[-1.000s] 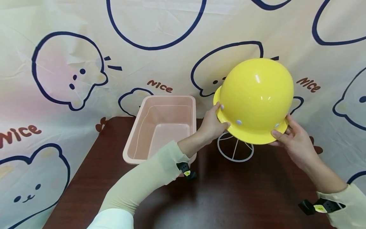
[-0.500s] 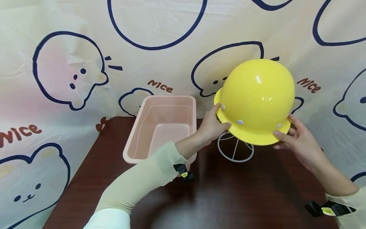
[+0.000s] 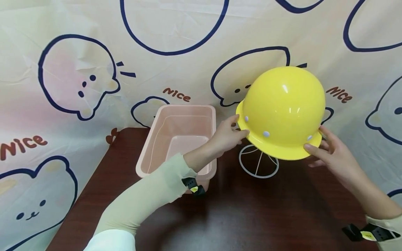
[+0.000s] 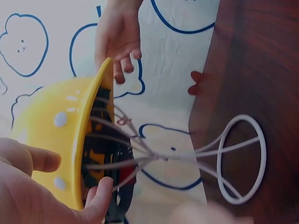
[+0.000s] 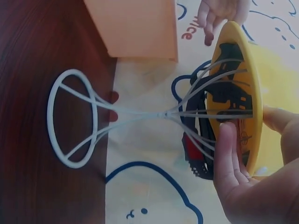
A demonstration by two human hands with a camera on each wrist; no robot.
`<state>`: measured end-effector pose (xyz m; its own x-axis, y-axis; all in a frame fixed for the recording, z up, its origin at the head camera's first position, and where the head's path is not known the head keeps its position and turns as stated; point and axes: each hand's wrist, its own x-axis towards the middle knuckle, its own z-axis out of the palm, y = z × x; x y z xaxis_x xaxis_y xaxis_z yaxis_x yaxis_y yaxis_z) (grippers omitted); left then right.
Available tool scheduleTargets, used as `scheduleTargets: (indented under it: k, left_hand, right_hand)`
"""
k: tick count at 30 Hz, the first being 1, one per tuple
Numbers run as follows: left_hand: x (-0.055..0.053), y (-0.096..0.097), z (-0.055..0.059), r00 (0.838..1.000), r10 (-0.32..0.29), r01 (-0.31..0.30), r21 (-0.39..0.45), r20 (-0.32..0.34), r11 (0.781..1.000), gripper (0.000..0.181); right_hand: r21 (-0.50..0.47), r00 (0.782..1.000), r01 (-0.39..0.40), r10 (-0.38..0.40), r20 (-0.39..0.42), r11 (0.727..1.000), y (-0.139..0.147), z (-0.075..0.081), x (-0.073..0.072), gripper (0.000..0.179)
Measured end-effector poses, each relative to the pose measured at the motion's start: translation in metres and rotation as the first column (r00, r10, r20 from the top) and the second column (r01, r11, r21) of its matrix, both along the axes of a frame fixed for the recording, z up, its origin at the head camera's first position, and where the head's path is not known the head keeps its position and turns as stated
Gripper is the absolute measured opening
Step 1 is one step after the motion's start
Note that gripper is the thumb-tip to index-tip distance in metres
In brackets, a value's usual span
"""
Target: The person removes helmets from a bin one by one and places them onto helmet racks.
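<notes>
A yellow hard hat (image 3: 284, 111) sits slightly tilted on a white wire stand (image 3: 259, 174), whose upper wires reach up inside it in both wrist views. Around the left of the brim is my left hand (image 3: 226, 136), thumb and fingers spread loosely on either side of the edge. My right hand (image 3: 337, 157) is at the right of the brim, its thumb by the upper side and its fingers below, also loose. Dark straps and a red part of the inner harness (image 5: 229, 95) show under the hat in the right wrist view.
A pink plastic tub (image 3: 142, 160) stands left of the stand, partly behind my left forearm. Both stand on a dark wooden table (image 3: 251, 216). A patterned cloth (image 3: 188, 73) hangs close behind the table.
My left hand has drawn back leftward along the brim, and my right hand has shifted outward to the right. The hat has moved very slightly right; the stand and tub have stayed put.
</notes>
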<state>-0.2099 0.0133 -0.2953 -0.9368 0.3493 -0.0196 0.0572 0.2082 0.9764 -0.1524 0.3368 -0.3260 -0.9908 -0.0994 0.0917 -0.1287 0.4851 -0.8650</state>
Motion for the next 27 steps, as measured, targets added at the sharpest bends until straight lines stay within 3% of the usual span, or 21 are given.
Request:
scheduleTargets:
  k: [3,6,8,12,15,21,27]
  left_hand:
    - [-0.003,-0.015,0.004,1.0,0.022,-0.021,-0.069,0.012,0.997,0.066]
    - [-0.007,-0.037,0.012,0.999,0.038,-0.036,-0.144,0.013,0.989,0.072]
    - [-0.01,-0.055,0.019,0.999,0.034,-0.034,-0.183,-0.005,0.982,0.072]
    - [-0.014,-0.098,0.034,0.998,0.019,-0.033,-0.283,-0.052,0.959,0.067]
    - [-0.015,-0.133,0.043,0.995,0.019,-0.055,-0.393,-0.094,0.918,0.064]
    - [-0.025,-0.197,0.05,0.974,-0.002,-0.131,-0.575,-0.225,0.808,0.067]
    - [-0.037,-0.249,0.051,0.951,-0.012,-0.212,-0.678,-0.31,0.704,0.077]
  right_hand:
    - [0.098,0.999,0.054,-0.054,-0.003,0.994,0.007,0.002,0.001,0.081]
    - [0.214,0.988,0.152,-0.148,-0.035,0.965,0.012,0.006,0.003,0.08]
    - [0.293,0.976,0.217,-0.206,-0.069,0.931,0.015,0.011,0.003,0.077]
    - [0.445,0.948,0.319,-0.282,-0.149,0.837,0.024,0.027,-0.002,0.07]
    - [0.517,0.942,0.336,-0.282,-0.184,0.787,0.034,0.039,-0.009,0.069]
    - [0.576,0.94,0.328,-0.202,-0.274,0.749,0.059,0.054,-0.027,0.069]
    - [0.644,0.928,0.334,-0.122,-0.351,0.688,0.081,0.057,-0.043,0.077]
